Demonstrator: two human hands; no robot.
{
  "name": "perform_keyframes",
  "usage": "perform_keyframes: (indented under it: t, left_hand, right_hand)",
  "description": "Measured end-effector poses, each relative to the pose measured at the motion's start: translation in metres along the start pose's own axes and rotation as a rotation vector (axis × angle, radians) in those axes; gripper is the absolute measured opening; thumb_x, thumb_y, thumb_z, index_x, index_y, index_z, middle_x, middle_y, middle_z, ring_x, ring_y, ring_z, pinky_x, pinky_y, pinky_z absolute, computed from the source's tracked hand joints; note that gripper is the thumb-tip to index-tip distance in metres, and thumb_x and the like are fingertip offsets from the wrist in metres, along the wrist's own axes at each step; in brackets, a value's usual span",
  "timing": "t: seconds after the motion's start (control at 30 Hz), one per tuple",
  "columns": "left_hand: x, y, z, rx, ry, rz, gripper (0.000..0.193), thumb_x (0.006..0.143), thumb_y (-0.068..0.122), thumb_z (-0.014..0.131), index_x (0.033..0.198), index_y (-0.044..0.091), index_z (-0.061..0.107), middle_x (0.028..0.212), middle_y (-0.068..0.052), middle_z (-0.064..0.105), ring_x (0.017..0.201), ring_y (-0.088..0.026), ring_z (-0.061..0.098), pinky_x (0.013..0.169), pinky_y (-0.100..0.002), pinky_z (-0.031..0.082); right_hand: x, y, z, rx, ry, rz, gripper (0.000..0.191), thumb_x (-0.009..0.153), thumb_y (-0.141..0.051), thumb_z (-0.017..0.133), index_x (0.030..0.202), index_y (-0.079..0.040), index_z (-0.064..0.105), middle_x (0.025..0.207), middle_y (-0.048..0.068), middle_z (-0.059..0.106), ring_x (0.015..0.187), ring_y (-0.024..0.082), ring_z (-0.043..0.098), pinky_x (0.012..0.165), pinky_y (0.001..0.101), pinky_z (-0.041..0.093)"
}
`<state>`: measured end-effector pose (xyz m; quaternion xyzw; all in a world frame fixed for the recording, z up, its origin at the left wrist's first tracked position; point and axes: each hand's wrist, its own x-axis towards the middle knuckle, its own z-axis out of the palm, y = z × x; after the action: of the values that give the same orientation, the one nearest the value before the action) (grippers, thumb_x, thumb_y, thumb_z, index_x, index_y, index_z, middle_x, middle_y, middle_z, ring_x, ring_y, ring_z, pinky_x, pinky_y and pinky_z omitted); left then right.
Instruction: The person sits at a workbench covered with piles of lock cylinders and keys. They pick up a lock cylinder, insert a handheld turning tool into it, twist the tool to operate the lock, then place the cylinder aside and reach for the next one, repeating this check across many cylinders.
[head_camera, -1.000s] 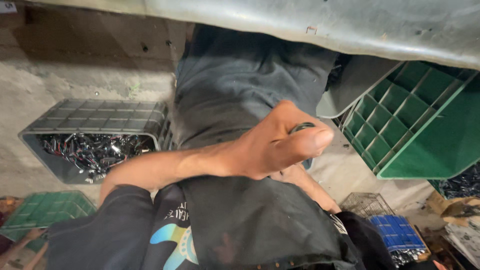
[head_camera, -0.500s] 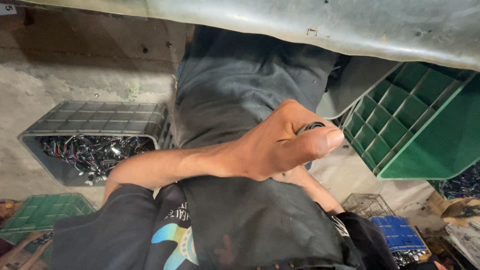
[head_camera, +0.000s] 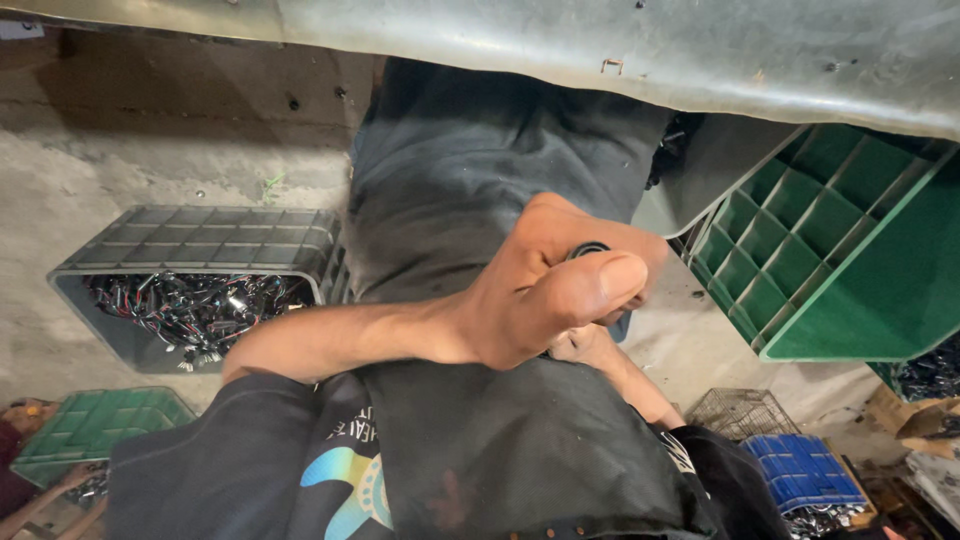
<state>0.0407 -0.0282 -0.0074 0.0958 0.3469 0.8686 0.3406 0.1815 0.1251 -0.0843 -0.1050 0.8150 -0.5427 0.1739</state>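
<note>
Left hand (head_camera: 545, 290) has barely shifted, pinching a black ring (head_camera: 588, 249).

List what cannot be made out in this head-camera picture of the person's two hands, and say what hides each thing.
- Small dark ring-like piece, head view: mostly covered by the left hand; its kind is unclear.
- Right hand: largely hidden beneath the left hand, so its grip cannot be judged.
- Parts in the grey crate: too small and tangled to identify.
- Green crate: cut off by the right edge.
</note>
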Motion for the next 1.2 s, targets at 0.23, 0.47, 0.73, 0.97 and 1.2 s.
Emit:
perform_keyframes:
  t: [0.23,0.47,0.73,0.97,1.2]
  left_hand:
    - [0.000,-0.008,0.001,-0.009,0.004,-0.058,0.049,0.110,0.033,0.044,0.072,0.003,0.047,0.060,0.001,0.040,0.055,-0.005,0.036,0.051,-0.026,0.031]
    - [-0.001,-0.014,-0.001,-0.073,-0.101,-0.210,0.053,0.112,0.032,0.048,0.068,0.006,0.031,0.061,0.004,0.025,0.058,-0.006,0.024,0.052,-0.030,0.024]
    - [-0.003,-0.015,-0.009,-0.071,-0.130,-0.179,0.053,0.112,0.039,0.045,0.069,0.009,0.034,0.060,0.003,0.028,0.055,-0.007,0.024,0.051,-0.030,0.022]
    - [-0.014,-0.007,-0.009,-0.049,0.038,-0.159,0.052,0.111,0.036,0.045,0.071,0.003,0.041,0.066,0.000,0.035,0.062,-0.009,0.030,0.056,-0.030,0.026]
    - [-0.027,0.003,-0.007,-0.010,-0.030,-0.068,0.044,0.107,0.032,0.044,0.076,0.001,0.049,0.063,-0.001,0.041,0.054,-0.008,0.037,0.052,-0.028,0.029]
  right_hand:
    - [-0.061,0.055,0.008,0.248,-0.063,0.000,0.012,0.099,-0.003,0.057,0.093,-0.009,0.049,0.087,-0.003,0.045,0.082,0.015,0.047,0.081,0.0249,0.043]
    - [-0.044,0.057,0.016,0.278,-0.073,-0.032,0.009,0.100,-0.010,0.057,0.095,-0.009,0.049,0.086,-0.002,0.045,0.079,0.014,0.046,0.078,0.0256,0.042]
    - [-0.045,0.051,0.018,0.340,-0.161,-0.042,0.011,0.101,-0.017,0.056,0.098,-0.009,0.049,0.085,-0.002,0.045,0.077,0.014,0.045,0.075,0.0263,0.041]
    - [-0.053,0.049,0.010,0.401,-0.156,-0.005,0.016,0.102,-0.024,0.056,0.100,-0.010,0.049,0.085,-0.001,0.046,0.074,0.014,0.044,0.072,0.0270,0.040]
    - [-0.060,0.057,0.017,0.392,-0.102,-0.016,0.021,0.103,-0.031,0.056,0.103,-0.010,0.050,0.084,-0.001,0.046,0.072,0.013,0.043,0.069,0.0277,0.040]
